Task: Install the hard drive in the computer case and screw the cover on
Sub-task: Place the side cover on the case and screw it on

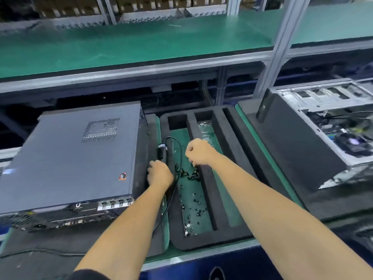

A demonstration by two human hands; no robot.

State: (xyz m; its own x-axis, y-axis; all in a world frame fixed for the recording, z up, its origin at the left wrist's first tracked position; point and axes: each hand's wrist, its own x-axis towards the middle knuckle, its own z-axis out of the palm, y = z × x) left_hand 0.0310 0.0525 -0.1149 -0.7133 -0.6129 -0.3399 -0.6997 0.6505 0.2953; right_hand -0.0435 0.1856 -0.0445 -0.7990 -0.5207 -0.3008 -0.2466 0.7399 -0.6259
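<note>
Both bare forearms reach out from the worker. Left hand (159,174) curls around the black corded electric screwdriver (163,153) beside the closed grey metal computer case (70,156). Right hand (198,151) hangs with fingers curled above loose black screws (194,201) in the black foam tray (210,237); whether it pinches 1, I can't tell. A dropped screw could vanish among the others.

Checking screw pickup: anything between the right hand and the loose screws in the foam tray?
Nothing visible. The right hand hovers directly above the screws in the foam tray; the black cable runs to its left.
</note>
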